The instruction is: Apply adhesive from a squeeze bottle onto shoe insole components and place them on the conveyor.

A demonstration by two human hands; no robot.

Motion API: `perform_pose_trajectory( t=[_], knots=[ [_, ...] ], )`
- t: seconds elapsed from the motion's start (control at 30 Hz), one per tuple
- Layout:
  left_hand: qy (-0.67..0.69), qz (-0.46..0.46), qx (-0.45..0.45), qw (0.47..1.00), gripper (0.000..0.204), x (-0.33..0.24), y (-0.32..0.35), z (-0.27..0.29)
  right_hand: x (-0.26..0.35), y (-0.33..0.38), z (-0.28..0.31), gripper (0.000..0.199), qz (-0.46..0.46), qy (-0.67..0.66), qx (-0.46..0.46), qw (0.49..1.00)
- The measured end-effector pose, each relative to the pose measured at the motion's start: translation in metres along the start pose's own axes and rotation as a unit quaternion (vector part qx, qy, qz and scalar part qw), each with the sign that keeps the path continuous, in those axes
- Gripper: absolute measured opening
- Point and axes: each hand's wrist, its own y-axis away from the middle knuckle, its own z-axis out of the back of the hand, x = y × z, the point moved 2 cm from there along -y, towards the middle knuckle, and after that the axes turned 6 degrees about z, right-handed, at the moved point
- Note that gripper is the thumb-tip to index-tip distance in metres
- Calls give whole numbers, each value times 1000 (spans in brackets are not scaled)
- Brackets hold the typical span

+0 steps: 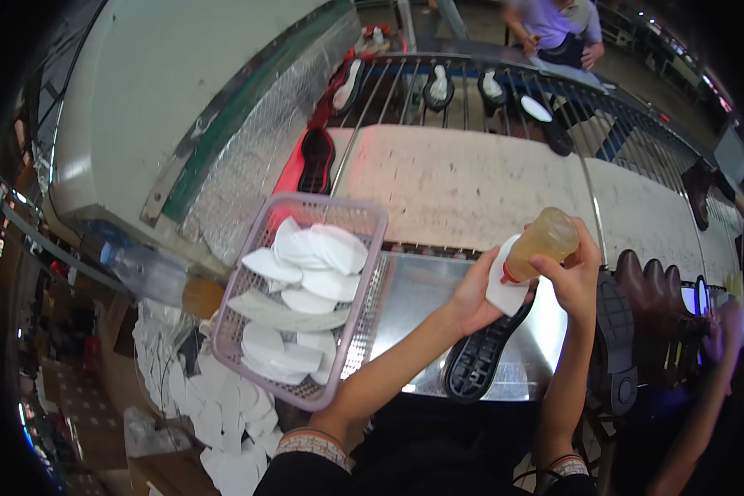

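Note:
My right hand (583, 277) grips a clear squeeze bottle (551, 234) of yellowish liquid, tipped so its red nozzle points down toward a white shoe pad (504, 296). The nozzle is at the pad; whether it touches I cannot tell. My left hand (474, 299) holds that pad from the left and beneath, its far fingers hidden. Below both hands a black shoe sole (474, 364) lies on a shiny metal plate (417, 285), its ribbed inner side up. To the left stands a pale purple mesh basket (326, 201) with several white pads (331, 248) in it.
Beyond the plate runs a pale conveyor belt (455, 178), with rollers and several soles behind it. A red-edged sole (317, 161) lies near the machine housing. Brown shoes (639, 306) and another person's arm (711, 388) are at right. One person (558, 33) works across the line. A bottle (157, 277) lies left of the basket.

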Motion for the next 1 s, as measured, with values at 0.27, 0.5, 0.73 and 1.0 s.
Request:
perform_pose_trajectory(
  t=[0.27, 0.5, 0.73, 1.0],
  knots=[
    [-44, 34, -8, 998, 51, 4, 10, -13, -37, -9, 39, 42, 18, 128, -161, 978],
    [-156, -91, -64, 981, 53, -36, 3, -18, -80, -26, 50, 53, -198, -332, -293, 874],
    [-498, -272, -158, 808, 53, -49, 14, -11, -111, -12, 46, 59, -294, -502, -312, 751],
    [-908, -142, -200, 339, 51, -17, -13, -57, -131, -6, 59, 59, -292, -559, -302, 715]
  ],
)
